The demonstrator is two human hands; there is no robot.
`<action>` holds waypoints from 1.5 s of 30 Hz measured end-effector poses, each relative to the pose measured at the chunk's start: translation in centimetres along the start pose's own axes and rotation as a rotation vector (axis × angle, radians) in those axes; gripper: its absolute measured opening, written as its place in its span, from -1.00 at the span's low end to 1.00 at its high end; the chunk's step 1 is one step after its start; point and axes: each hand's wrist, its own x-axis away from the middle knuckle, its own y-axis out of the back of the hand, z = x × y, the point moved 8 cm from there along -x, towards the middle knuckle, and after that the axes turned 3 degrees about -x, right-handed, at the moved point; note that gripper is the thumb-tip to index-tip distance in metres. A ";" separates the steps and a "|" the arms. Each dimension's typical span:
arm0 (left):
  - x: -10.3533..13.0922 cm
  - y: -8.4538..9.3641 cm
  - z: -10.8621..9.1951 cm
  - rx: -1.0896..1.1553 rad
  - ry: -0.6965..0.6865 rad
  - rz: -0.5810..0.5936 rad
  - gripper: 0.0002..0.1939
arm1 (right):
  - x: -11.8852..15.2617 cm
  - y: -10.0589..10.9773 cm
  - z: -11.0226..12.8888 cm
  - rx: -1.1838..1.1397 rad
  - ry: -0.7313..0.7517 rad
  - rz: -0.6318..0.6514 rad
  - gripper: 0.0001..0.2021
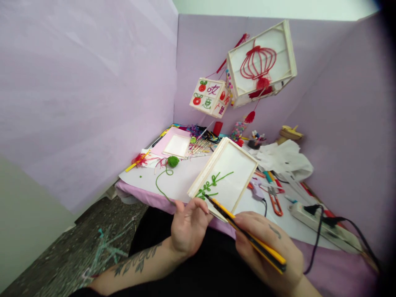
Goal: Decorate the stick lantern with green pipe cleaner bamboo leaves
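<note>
In my right hand (269,243) are yellow-and-black tweezers (247,235), their dark tip touching the lower left of a framed white panel (235,171). A green yarn branch with small looped leaves (210,185) lies on that panel. My left hand (192,225) is palm up at the panel's lower edge, its fingers curled loosely near the tweezer tip; whether they pinch a bit of yarn is too small to tell. From a green yarn ball (173,161) a strand curves down toward my left hand.
Behind hang a large lantern (278,53) and a smaller one (204,97). On the table (142,181) are a framed white panel (177,146), orange-handled snips (275,202), a purple glue gun (256,189), a power strip (328,229) with cables, and crumpled white material (286,159).
</note>
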 end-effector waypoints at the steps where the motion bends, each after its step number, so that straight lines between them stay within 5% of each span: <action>1: 0.0 0.0 0.0 0.001 -0.001 0.001 -0.44 | 0.0 0.1 0.0 -0.003 -0.001 -0.006 -0.70; 29: 0.0 -0.1 0.0 0.036 -0.008 0.039 -0.43 | 1.2 0.5 -1.4 -0.011 -0.028 -0.125 -0.71; 36: -0.1 -0.3 -0.1 0.010 -0.019 0.052 -0.40 | 2.8 1.2 -5.1 -0.221 -0.375 -0.349 -0.86; 45: -0.1 -0.2 -0.1 0.014 -0.024 0.059 -0.40 | 3.3 1.5 -6.3 -0.470 -0.418 -0.527 -0.87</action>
